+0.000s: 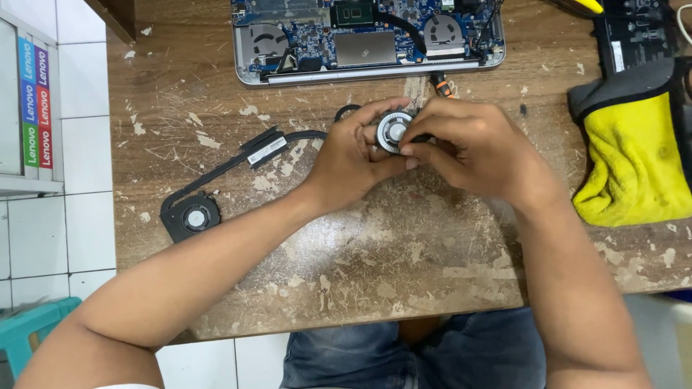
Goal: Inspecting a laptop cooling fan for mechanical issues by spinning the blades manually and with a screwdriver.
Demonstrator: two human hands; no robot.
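Both hands' grip clamps the round fan (394, 131); opened laptop (367, 36) behind, yellow cloth (634, 158) right.

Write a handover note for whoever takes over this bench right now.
Left hand cradles a small round fan; right hand pinches its edge with the fingers.
Both hands work above the worn wooden table.
Done: opened laptop lies with its board bare; heatpipe with second fan lies out at left.
Left: fan in hand not yet set down.
Yellow cloth at right.
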